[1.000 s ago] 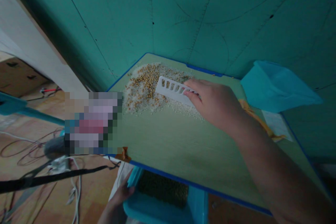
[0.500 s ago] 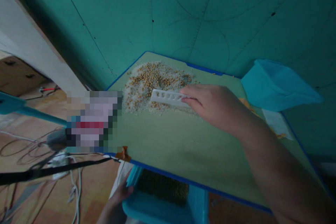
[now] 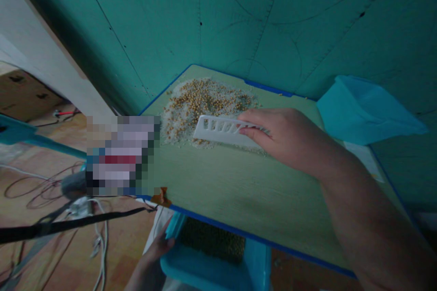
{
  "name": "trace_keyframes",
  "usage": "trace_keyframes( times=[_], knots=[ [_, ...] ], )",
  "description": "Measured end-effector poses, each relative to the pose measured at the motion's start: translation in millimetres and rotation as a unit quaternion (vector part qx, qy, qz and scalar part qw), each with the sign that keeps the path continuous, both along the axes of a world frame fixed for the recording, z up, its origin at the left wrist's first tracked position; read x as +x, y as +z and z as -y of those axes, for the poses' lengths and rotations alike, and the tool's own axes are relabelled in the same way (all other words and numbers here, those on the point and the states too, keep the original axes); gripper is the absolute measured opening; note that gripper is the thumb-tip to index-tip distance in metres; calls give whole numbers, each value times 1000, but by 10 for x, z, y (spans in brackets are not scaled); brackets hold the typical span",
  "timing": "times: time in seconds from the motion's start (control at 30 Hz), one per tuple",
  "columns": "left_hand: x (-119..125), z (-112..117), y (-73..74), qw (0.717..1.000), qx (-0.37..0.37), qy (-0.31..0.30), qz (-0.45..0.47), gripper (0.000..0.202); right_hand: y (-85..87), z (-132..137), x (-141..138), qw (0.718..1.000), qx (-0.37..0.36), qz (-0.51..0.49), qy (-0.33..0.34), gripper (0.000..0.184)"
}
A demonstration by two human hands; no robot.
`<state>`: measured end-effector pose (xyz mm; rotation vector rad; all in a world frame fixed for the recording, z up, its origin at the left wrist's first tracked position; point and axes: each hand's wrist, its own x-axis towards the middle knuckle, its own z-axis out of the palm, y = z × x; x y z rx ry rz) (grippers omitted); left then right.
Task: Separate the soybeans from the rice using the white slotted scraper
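My right hand is closed on a white slotted plastic scraper, held just above the near edge of a pile of rice mixed with yellow beans at the far left corner of a green table with a blue rim. Below the table's front edge, my left hand grips the rim of a turquoise bin that has beans inside.
A turquoise container rests against the teal wall at the table's right side, with pale paper beneath it. A pixelated patch covers the table's left edge. Cables and a black strap lie on the wooden floor to the left.
My right hand drew the scraper toward me over the pile, then tilted and lifted it slightly. The left hand stayed on the bin.
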<state>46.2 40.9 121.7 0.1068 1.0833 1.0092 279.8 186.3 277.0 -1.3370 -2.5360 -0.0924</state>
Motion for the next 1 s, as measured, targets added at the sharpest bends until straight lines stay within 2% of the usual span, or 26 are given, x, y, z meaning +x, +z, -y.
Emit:
trace_keyframes(
  times=[0.27, 0.5, 0.63, 0.87, 1.0],
  knots=[
    [-19, -2, -52, 1000, -2, 2, 13, 44, 15, 47, -29, 1000, -9, 8, 14, 17],
    [-15, 18, -18, 1000, -13, 6, -15, 37, 56, 89, -55, 999, -31, 13, 29, 16],
    [-1, 14, -1, 999, -23, 8, -22, 41, 57, 97, -49, 999, -33, 11, 36, 15],
    [5, -6, -9, 1000, -13, 9, -2, 43, 60, 96, -51, 1000, 6, 0, -2, 19],
    [-5, -2, -28, 1000, -5, 12, 5, 44, 32, 94, -94, 1000, 6, 15, 2, 20]
  ],
)
